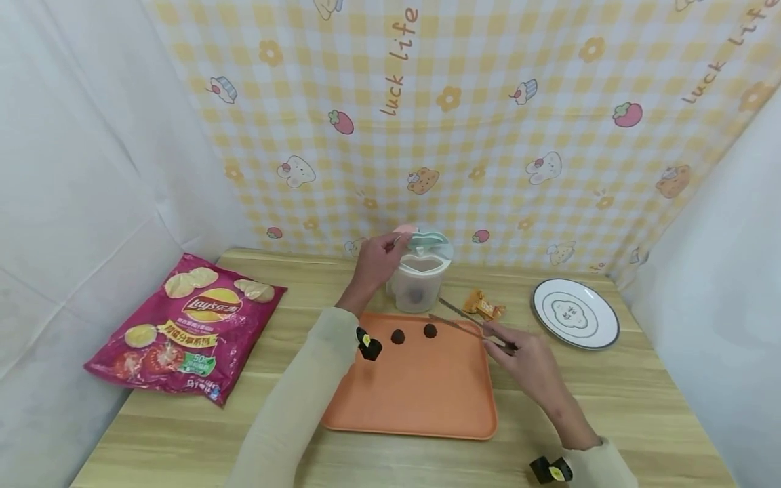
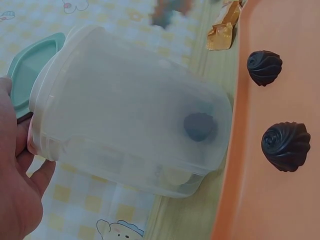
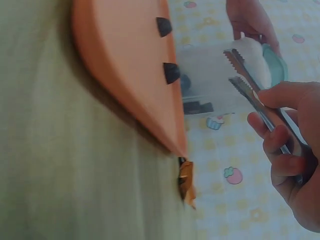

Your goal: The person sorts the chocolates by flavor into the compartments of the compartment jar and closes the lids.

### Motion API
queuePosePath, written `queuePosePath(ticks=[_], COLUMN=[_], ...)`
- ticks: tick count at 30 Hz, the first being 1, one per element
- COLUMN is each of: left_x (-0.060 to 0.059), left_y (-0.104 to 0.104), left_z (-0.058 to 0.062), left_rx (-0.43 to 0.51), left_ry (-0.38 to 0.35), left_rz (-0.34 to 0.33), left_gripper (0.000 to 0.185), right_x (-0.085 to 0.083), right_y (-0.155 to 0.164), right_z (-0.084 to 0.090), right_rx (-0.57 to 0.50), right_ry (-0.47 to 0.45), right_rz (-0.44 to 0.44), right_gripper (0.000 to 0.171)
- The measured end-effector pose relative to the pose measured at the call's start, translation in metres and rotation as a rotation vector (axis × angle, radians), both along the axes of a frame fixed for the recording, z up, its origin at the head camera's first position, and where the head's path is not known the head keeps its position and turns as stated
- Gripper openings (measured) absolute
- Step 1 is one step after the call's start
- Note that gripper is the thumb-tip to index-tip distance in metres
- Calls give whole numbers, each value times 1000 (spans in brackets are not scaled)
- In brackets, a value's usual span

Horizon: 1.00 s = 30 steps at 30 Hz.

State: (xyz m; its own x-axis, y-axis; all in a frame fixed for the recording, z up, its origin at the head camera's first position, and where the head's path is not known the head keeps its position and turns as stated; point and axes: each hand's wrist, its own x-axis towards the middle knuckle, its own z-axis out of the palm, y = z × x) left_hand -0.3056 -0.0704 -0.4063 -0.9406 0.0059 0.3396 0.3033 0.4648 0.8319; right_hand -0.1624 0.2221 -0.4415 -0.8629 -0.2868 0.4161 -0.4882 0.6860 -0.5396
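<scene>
A translucent plastic container (image 1: 416,293) stands behind the orange tray (image 1: 415,400), its green flap lid (image 2: 36,70) raised. My left hand (image 1: 379,261) holds the lid at the container's top, thumb on the green flap and fingers at the rim. Through the cloudy wall shows one dark lump (image 2: 199,126). My right hand (image 1: 531,359) grips metal tongs (image 3: 245,67). Their toothed tips are apart with nothing between them, near the tray's back right corner. On the tray's back part sit two swirled dark chocolates, one on the left (image 1: 398,337) and one on the right (image 1: 430,331).
An orange-gold wrapped sweet (image 1: 485,306) lies behind the tray's right corner. Farther right is a white plate (image 1: 575,314) with a dark rim. A large purple chip bag (image 1: 189,325) lies at the left. A checked cloth (image 1: 427,135) hangs behind the table.
</scene>
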Motion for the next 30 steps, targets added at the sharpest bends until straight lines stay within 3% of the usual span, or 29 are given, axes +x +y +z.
queuePosePath(ticks=[6, 13, 21, 30], left_x=[0, 1, 2, 1], left_y=[0, 0, 2, 1], left_z=[0, 1, 1, 1], left_rx=[-4, 0, -19, -44], left_ry=[-11, -20, -21, -1], left_rz=[1, -4, 6, 15], left_gripper=[53, 53, 54, 52], right_x=[3, 2, 1, 0], right_y=[1, 0, -3, -5], right_z=[-16, -26, -32, -33], right_rx=[61, 25, 35, 61], right_ry=[-23, -38, -81, -66], right_rz=[-5, 39, 39, 28], right_gripper=[29, 27, 24, 23])
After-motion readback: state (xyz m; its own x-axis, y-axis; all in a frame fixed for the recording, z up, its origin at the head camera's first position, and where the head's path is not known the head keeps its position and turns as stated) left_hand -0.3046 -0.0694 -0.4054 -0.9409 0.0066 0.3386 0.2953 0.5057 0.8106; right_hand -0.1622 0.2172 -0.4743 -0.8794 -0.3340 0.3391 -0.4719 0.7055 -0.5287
